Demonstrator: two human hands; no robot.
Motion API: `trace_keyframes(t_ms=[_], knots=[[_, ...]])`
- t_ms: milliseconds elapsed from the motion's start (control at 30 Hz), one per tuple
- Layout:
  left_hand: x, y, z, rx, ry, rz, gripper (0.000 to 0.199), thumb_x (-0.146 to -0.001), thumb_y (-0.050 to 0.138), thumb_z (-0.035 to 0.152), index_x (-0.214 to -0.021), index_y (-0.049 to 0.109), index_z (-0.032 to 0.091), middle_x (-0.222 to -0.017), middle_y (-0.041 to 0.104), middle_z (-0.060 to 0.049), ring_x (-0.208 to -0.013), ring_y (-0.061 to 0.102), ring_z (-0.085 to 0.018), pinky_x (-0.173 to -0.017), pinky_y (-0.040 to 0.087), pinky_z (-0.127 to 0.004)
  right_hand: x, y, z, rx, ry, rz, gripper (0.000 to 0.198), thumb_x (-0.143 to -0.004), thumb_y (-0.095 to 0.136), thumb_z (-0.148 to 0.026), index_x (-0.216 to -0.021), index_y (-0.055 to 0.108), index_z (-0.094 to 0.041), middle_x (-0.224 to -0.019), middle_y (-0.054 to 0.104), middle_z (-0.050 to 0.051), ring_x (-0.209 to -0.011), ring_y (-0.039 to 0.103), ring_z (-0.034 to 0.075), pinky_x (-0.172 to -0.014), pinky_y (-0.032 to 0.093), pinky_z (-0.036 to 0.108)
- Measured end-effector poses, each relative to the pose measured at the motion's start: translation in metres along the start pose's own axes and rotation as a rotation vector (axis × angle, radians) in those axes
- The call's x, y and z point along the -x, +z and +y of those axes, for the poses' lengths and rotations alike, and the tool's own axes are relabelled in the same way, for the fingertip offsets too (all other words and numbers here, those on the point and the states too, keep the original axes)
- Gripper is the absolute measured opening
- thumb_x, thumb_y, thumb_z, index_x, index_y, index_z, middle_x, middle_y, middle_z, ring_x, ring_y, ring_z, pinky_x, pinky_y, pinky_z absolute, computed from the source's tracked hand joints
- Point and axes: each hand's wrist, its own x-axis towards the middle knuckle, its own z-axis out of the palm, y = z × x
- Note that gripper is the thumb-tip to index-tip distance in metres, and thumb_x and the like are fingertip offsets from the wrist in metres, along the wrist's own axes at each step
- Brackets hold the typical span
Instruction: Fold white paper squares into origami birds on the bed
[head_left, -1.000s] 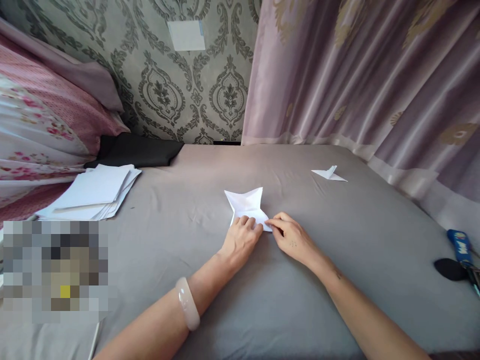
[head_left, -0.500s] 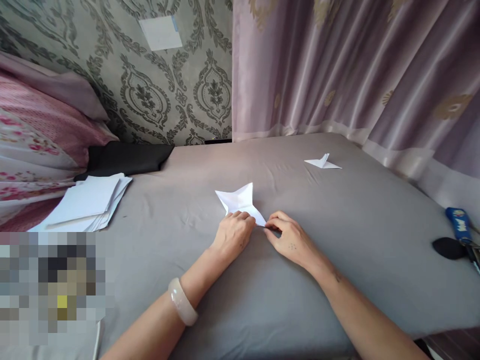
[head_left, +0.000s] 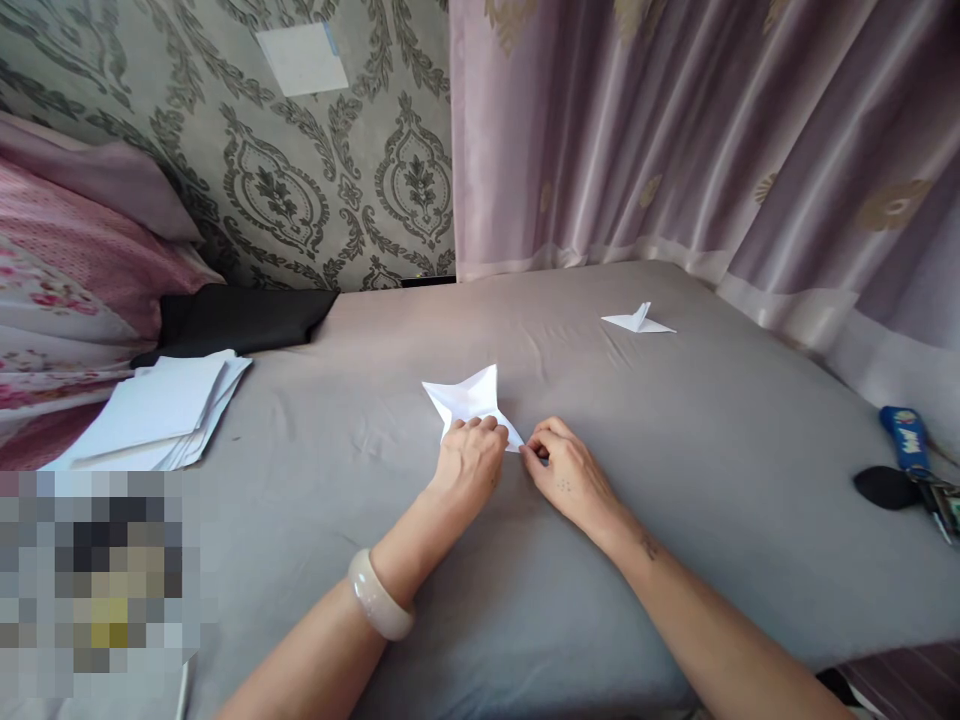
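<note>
A white folded paper [head_left: 466, 397] with pointed, star-like corners lies on the grey sheet in front of me. My left hand [head_left: 472, 455] rests over its near side, fingers curled down on it and hiding that part. At the paper's right point, my right hand [head_left: 562, 465] pinches the tip between thumb and forefinger. A wide pale bangle [head_left: 379, 597] circles my left wrist. Farther off to the right sits a small folded paper figure [head_left: 639, 319] with flat pointed sides and an upright middle.
A stack of white paper [head_left: 161, 410] lies at the left beside a black folded cloth [head_left: 244, 318]. On the right edge are a blue item [head_left: 905, 437] and a black oval object [head_left: 887, 488]. Curtains [head_left: 600, 130] hang behind. The lower left is pixelated.
The view has shifted slightly, so the surroundings sit a little further left. Both hands stay at the paper, the right one still pinching its right tip.
</note>
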Motion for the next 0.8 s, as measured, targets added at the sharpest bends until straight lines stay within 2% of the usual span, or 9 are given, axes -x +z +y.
trace_keyframes(t_ms=[267,400,533,600,700,800], knots=[[-0.005,-0.001,-0.003,-0.019,0.05,-0.001,0.021,-0.088,0.044,0.008,-0.082,0.064,0.013,-0.082,0.066,-0.01,-0.083,0.065,-0.025,-0.074,0.041,-0.036,-0.003,-0.002,0.0,-0.045,0.048,-0.015,0.013,-0.083,0.054,-0.021,-0.07,0.056,-0.02,-0.088,0.059,0.003,-0.069,0.058,0.013,-0.067,0.044,0.027],[-0.006,-0.001,-0.002,-0.026,0.059,0.001,0.023,-0.088,0.044,0.007,-0.079,0.064,0.013,-0.08,0.067,-0.011,-0.082,0.065,-0.025,-0.074,0.04,-0.037,-0.006,-0.006,0.006,-0.104,0.096,-0.008,0.004,-0.08,0.057,-0.022,-0.078,0.059,-0.02,-0.084,0.061,0.001,-0.067,0.059,0.012,-0.065,0.047,0.026],[-0.006,-0.001,-0.002,-0.032,0.062,0.009,0.024,-0.09,0.044,0.009,-0.077,0.064,0.013,-0.08,0.068,-0.012,-0.081,0.066,-0.026,-0.074,0.039,-0.038,-0.004,-0.013,0.011,-0.161,0.135,0.007,0.013,-0.082,0.053,-0.023,-0.09,0.063,-0.021,-0.081,0.065,0.001,-0.067,0.061,0.013,-0.063,0.049,0.025],[-0.006,-0.002,-0.002,-0.035,0.062,0.022,0.024,-0.09,0.045,0.009,-0.076,0.064,0.013,-0.078,0.067,-0.012,-0.08,0.066,-0.025,-0.073,0.039,-0.037,-0.001,-0.014,0.009,-0.187,0.101,0.027,0.016,-0.084,0.05,-0.022,-0.091,0.064,-0.022,-0.084,0.068,0.001,-0.071,0.062,0.013,-0.066,0.049,0.025],[-0.006,-0.002,-0.001,-0.042,0.069,0.028,0.02,-0.086,0.047,0.006,-0.077,0.064,0.014,-0.078,0.068,-0.011,-0.079,0.066,-0.024,-0.075,0.039,-0.037,0.003,-0.013,0.002,-0.206,-0.028,0.034,0.021,-0.087,0.046,-0.019,-0.091,0.066,-0.023,-0.087,0.069,0.001,-0.077,0.063,0.014,-0.072,0.049,0.027],[-0.006,-0.002,-0.001,-0.043,0.071,0.003,0.02,-0.084,0.047,0.004,-0.08,0.064,0.013,-0.081,0.068,-0.01,-0.08,0.066,-0.024,-0.076,0.039,-0.037,0.008,-0.011,-0.006,-0.122,-0.136,-0.013,0.027,-0.089,0.043,-0.013,-0.096,0.066,-0.023,-0.092,0.07,0.003,-0.087,0.063,0.016,-0.079,0.048,0.029]])
